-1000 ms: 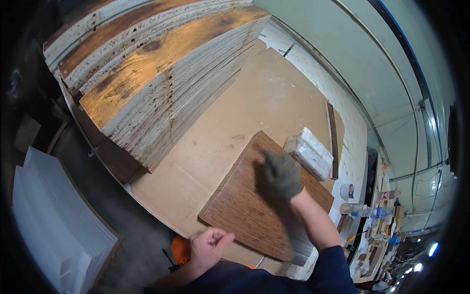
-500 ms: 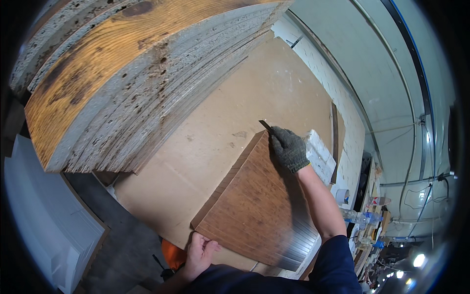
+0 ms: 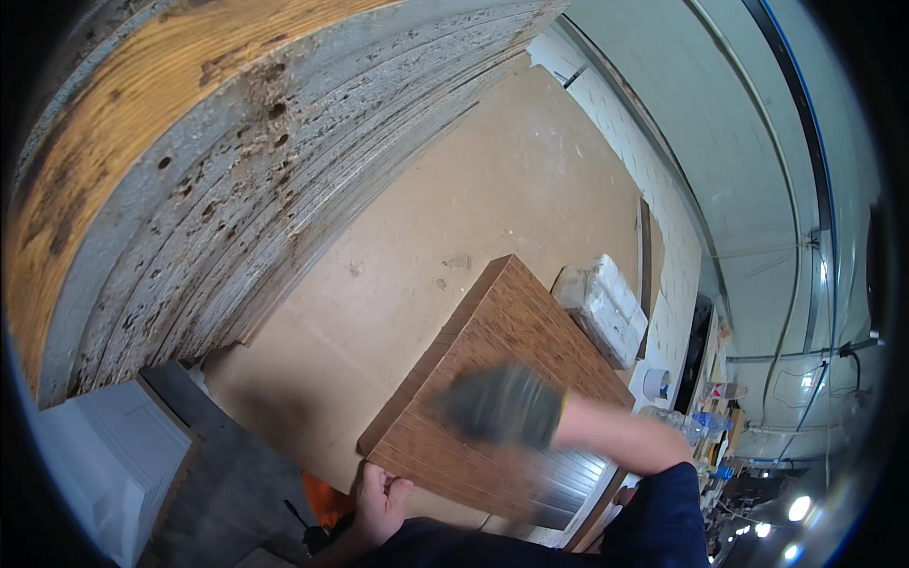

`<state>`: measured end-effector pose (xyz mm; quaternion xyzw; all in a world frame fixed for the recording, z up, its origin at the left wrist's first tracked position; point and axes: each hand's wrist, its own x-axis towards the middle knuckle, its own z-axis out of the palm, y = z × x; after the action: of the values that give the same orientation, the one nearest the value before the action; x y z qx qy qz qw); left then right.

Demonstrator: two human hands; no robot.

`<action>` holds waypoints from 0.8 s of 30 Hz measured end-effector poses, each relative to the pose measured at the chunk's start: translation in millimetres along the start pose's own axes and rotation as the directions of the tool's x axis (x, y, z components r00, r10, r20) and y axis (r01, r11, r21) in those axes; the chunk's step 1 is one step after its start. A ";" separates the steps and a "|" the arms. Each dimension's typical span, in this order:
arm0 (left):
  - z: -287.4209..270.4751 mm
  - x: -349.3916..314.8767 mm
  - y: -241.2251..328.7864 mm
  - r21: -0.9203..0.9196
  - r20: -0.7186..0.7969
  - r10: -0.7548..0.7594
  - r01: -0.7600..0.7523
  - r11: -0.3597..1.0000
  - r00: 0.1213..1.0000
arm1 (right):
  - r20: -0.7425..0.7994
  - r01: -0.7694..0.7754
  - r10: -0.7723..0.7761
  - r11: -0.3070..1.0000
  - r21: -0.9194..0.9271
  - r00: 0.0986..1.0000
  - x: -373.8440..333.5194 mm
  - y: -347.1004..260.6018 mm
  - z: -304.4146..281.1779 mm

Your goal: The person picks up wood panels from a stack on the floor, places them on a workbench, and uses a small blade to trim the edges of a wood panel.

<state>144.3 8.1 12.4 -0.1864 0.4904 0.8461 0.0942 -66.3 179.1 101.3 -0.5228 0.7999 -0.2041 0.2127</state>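
Note:
A stack of brown wood-grain panels (image 3: 530, 322) lies at a slant on the tan work surface, its left side showing dark layered edges. My bare left hand (image 3: 382, 499) is at the stack's near left corner, fingers curled against the panel edge. Over the middle of the top panel sweeps my right hand (image 3: 497, 405) in a dark grey knit glove. Motion smears its fingers, so their position and anything in them cannot be made out.
A tall pile of thick boards (image 3: 237, 142) with rough grey edges rises at the left. Beside the panels sits a white wrapped block (image 3: 606, 308). A tape roll (image 3: 656, 383) and plastic bottles (image 3: 705, 424) stand at the right. White panels (image 3: 104, 454) lean at lower left.
My right hand has swung from the stack's far corner back toward me and left, over its middle. The dark flat tool it held there is no longer visible. My left hand stays at the corner.

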 end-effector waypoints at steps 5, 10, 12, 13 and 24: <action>-0.5 -6.6 -11.8 -0.010 -0.035 0.016 -0.016 1.000 0.999 | -0.172 -0.353 0.314 0.889 -0.292 0.934 21.9 5.3 -37.3; 0.3 -3.4 -14.3 0.076 -0.047 0.050 -0.046 0.996 0.998 | 0.291 -0.086 0.194 0.934 -0.346 0.937 27.8 -60.8 19.6; -1.2 -2.1 -24.2 0.224 -0.100 0.086 -0.062 0.973 0.991 | 0.305 -0.022 0.125 0.947 -0.320 0.944 29.3 -65.9 26.4; -2.4 -5.7 -25.6 0.238 -0.105 0.087 -0.060 0.969 0.991 | 0.225 -0.014 0.086 0.953 -0.304 0.970 30.5 -61.8 24.2; -0.8 -5.4 -20.9 0.203 -0.100 0.088 -0.066 0.977 0.991 | -0.011 -0.115 0.117 0.954 -0.277 0.993 24.4 -36.3 23.6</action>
<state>156.6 18.0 -2.3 -0.2027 0.5839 0.7843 0.0526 -34.9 140.7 98.7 -0.5002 0.8492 -0.0757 0.1514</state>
